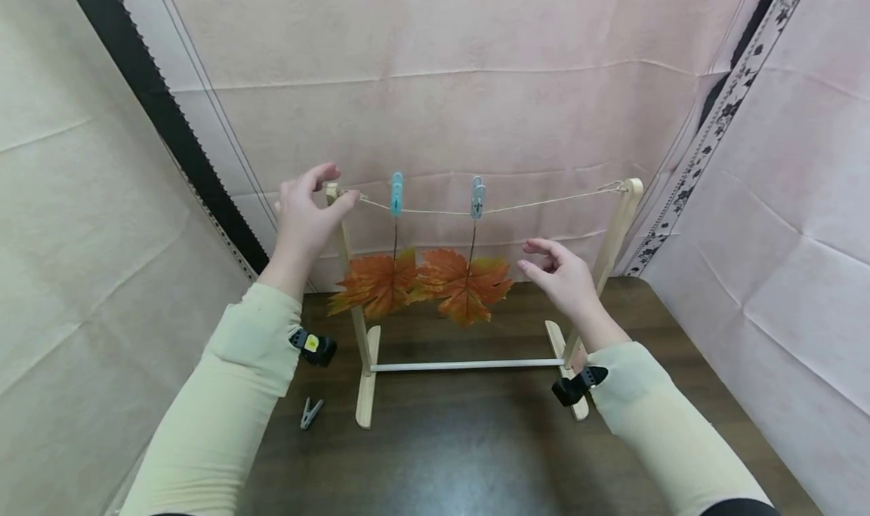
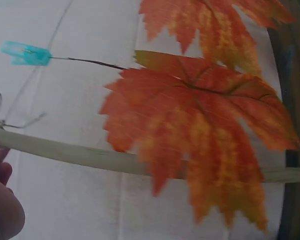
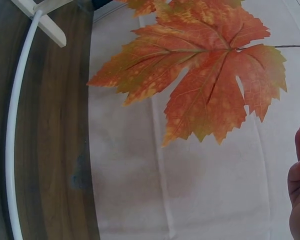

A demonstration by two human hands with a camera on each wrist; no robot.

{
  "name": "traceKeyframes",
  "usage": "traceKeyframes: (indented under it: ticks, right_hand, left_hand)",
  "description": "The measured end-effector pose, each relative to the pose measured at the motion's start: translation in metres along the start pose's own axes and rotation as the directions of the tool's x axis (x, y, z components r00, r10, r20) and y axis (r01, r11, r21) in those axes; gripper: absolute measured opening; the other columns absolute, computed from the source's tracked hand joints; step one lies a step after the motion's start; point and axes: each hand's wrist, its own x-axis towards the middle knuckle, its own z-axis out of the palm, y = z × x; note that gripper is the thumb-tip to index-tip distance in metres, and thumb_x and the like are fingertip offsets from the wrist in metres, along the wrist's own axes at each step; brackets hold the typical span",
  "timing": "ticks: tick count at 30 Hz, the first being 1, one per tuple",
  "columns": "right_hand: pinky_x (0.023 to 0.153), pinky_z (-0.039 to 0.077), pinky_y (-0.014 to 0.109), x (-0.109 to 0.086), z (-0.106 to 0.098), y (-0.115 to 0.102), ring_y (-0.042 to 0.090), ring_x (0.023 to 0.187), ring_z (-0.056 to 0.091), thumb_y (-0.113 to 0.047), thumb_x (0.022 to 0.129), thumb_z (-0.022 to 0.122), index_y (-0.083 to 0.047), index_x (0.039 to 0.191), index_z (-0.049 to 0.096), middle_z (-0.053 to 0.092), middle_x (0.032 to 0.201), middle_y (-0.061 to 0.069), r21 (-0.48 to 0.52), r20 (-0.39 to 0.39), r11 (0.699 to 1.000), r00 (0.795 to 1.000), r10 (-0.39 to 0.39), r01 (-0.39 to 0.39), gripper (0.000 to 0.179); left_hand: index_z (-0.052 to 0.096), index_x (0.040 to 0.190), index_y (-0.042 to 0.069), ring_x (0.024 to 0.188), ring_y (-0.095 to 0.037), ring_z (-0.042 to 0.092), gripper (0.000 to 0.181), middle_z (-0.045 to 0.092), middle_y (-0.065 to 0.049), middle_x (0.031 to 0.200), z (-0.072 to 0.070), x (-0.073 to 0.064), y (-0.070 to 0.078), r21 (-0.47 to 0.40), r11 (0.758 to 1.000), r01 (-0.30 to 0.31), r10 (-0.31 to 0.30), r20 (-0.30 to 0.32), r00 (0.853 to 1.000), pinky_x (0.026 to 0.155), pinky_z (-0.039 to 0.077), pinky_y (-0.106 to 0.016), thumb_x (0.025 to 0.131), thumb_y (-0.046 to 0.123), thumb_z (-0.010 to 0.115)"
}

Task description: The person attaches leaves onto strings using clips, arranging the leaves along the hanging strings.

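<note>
My left hand (image 1: 306, 206) is at the top of the left wooden post (image 1: 331, 191), thumb and fingers apart around it; I cannot tell whether it touches. From the string (image 1: 435, 212) hang two orange-red maple leaves by their stems. A turquoise clothespin (image 1: 397, 193) holds the left leaf (image 1: 382, 280), and a blue-grey clothespin (image 1: 478, 197) holds the right leaf (image 1: 465, 283). To the right of that leaf is my right hand (image 1: 560, 278), its fingers loosely bent and holding nothing. The left wrist view shows the left leaf (image 2: 190, 120) in front of the post (image 2: 80, 152).
The wooden stand has a white bottom bar (image 1: 469, 365) and flat feet on a dark wood table (image 1: 442, 455). A loose grey clothespin (image 1: 310, 413) lies left of the left foot (image 1: 365, 399). The right post (image 1: 618, 229) rises beyond my right hand. Pale cloth walls surround the table.
</note>
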Motion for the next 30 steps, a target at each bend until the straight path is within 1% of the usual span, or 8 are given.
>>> traceKeyframes:
  ticks: [5,8,13,16,19,22,26,30]
  right_hand:
    - [0.056,0.042,0.022,-0.003,0.0,0.003,0.014,0.075,0.052,-0.038,0.076,0.063,-0.016,0.117,0.053,0.057,0.111,-0.001,0.023,0.007,0.999,1.0,0.022,-0.022,0.047]
    - [0.057,0.042,0.022,-0.004,0.0,0.005,0.015,0.075,0.052,-0.04,0.076,0.062,-0.016,0.118,0.052,0.056,0.112,-0.002,0.01,0.003,1.0,1.0,0.027,-0.027,0.049]
    - [0.057,0.042,0.024,-0.006,0.001,0.009,0.013,0.074,0.051,-0.045,0.076,0.061,-0.019,0.119,0.051,0.055,0.112,-0.006,-0.013,0.013,0.999,0.999,0.042,-0.041,0.051]
    - [0.055,0.041,0.025,-0.008,0.002,0.014,0.012,0.072,0.051,-0.045,0.075,0.061,-0.02,0.118,0.051,0.056,0.108,-0.007,-0.025,0.011,0.999,0.999,0.039,-0.039,0.05]
    - [0.054,0.041,0.025,-0.009,0.003,0.018,0.012,0.069,0.051,-0.043,0.076,0.062,-0.019,0.117,0.052,0.059,0.099,-0.004,-0.02,0.008,0.999,1.0,0.028,-0.028,0.048]
    - [0.055,0.041,0.024,-0.011,0.002,0.021,0.012,0.07,0.052,-0.041,0.075,0.063,-0.018,0.117,0.052,0.059,0.098,-0.001,-0.009,0.009,1.0,1.0,0.027,-0.027,0.049]
    - [0.057,0.042,0.024,-0.013,0.001,0.026,0.011,0.072,0.053,-0.04,0.075,0.064,-0.016,0.118,0.051,0.057,0.108,-0.002,0.003,0.017,0.999,0.999,0.039,-0.039,0.051]
    - [0.06,0.043,0.023,-0.015,0.001,0.031,0.011,0.074,0.054,-0.039,0.075,0.064,-0.014,0.119,0.05,0.056,0.111,-0.001,0.013,0.021,0.999,0.999,0.044,-0.044,0.053]
  left_hand:
    - [0.042,0.127,0.027,0.111,-0.015,0.029,0.06,0.044,0.011,0.121,0.006,-0.006,-0.016,-0.063,0.998,-0.032,0.032,0.001,0.999,0.087,0.022,-0.043,0.074,0.05,0.059]
    - [0.038,0.129,0.027,0.112,-0.016,0.028,0.061,0.039,0.012,0.125,0.01,-0.009,-0.022,-0.111,0.992,-0.063,0.062,-0.013,0.998,0.088,0.023,-0.043,0.075,0.045,0.06]
    - [0.036,0.131,0.024,0.11,-0.014,0.028,0.062,0.039,0.01,0.126,0.013,-0.012,-0.032,-0.14,0.987,-0.078,0.073,-0.043,0.996,0.088,0.025,-0.041,0.076,0.039,0.061]
    - [0.036,0.131,0.022,0.109,-0.016,0.029,0.062,0.04,0.008,0.125,0.014,-0.014,-0.038,-0.14,0.987,-0.079,0.074,-0.043,0.996,0.087,0.025,-0.041,0.076,0.038,0.061]
    - [0.036,0.131,0.021,0.109,-0.017,0.03,0.063,0.039,0.007,0.126,0.015,-0.017,-0.045,-0.129,0.989,-0.074,0.07,-0.036,0.997,0.087,0.026,-0.042,0.076,0.04,0.06]
    - [0.036,0.13,0.02,0.108,-0.019,0.032,0.064,0.039,0.008,0.126,0.016,-0.02,-0.052,-0.109,0.991,-0.078,0.073,-0.044,0.996,0.084,0.026,-0.043,0.075,0.041,0.061]
    - [0.035,0.131,0.02,0.106,-0.022,0.034,0.066,0.038,0.01,0.127,0.019,-0.025,-0.062,-0.089,0.994,-0.069,0.066,-0.044,0.997,0.082,0.027,-0.042,0.075,0.042,0.061]
    - [0.034,0.132,0.019,0.105,-0.022,0.034,0.066,0.038,0.009,0.128,0.022,-0.03,-0.07,-0.087,0.994,-0.059,0.056,-0.029,0.998,0.082,0.027,-0.042,0.076,0.043,0.06]
